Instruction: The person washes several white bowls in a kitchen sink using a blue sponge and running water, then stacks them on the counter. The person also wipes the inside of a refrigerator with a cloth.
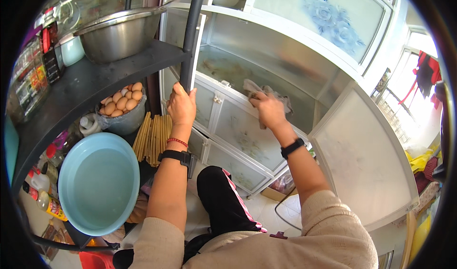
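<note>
My right hand (270, 110) holds a crumpled grey cloth (285, 102) at the front edge of an open cabinet compartment. Behind the cloth, the compartment's floor (232, 64) looks wet and has brownish smears. My left hand (181, 104) is closed around the dark metal post (191, 37) of a shelf rack, right beside the white edge of an open cabinet door (198, 44). Its fingers on the far side are hidden. To the right, another frosted cabinet door (364, 155) is swung wide. Below my right hand are shut lower doors (242, 130) with a faded plant pattern.
On the rack's lower level stand a light-blue basin (98, 187) of water, a bucket (130, 121) heaped with eggs and bundled wooden sticks (155, 137). A steel bowl (114, 37) sits on the black upper shelf (96, 76). A dark cable (280, 212) crosses the tiled floor.
</note>
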`<action>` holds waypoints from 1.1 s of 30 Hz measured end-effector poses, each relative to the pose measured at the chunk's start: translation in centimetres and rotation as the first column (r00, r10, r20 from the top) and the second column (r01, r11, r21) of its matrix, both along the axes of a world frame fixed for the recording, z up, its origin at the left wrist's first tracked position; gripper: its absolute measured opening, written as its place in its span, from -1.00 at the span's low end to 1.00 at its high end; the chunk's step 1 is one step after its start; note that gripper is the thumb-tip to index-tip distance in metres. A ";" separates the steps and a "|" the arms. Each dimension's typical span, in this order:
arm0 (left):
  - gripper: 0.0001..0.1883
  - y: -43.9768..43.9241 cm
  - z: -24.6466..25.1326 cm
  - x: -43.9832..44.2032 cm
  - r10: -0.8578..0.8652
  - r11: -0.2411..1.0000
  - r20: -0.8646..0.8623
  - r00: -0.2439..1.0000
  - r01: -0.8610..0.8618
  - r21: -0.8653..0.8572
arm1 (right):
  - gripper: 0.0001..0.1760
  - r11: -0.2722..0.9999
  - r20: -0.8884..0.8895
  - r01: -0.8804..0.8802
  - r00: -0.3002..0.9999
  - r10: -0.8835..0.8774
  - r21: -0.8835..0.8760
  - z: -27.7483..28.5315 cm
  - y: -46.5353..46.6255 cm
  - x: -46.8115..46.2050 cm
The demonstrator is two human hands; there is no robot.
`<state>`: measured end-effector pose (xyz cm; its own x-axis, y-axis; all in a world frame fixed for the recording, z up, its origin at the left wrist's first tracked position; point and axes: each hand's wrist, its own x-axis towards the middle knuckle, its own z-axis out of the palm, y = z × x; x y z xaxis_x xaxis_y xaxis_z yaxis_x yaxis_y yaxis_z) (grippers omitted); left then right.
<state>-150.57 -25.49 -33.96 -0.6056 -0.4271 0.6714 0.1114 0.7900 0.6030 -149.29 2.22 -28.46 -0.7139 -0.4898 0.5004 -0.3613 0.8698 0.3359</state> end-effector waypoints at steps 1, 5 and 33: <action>-0.43 0.0 -0.1 0.0 0.004 1.000 -0.005 1.000 -0.004 0.000 | -0.63 0.999 -0.021 0.001 1.000 -0.002 -0.053 -0.4 1.4 1.3; -0.45 -0.2 -0.1 -0.2 -0.002 1.000 -0.008 1.000 0.002 0.004 | -0.70 0.993 -0.251 0.052 0.965 -0.077 -0.105 -1.2 6.0 6.7; -0.41 0.3 -0.1 -0.5 -0.009 0.998 0.008 1.000 0.008 0.058 | -0.74 0.523 -0.144 -0.246 0.963 0.229 -0.816 3.1 -8.2 -12.1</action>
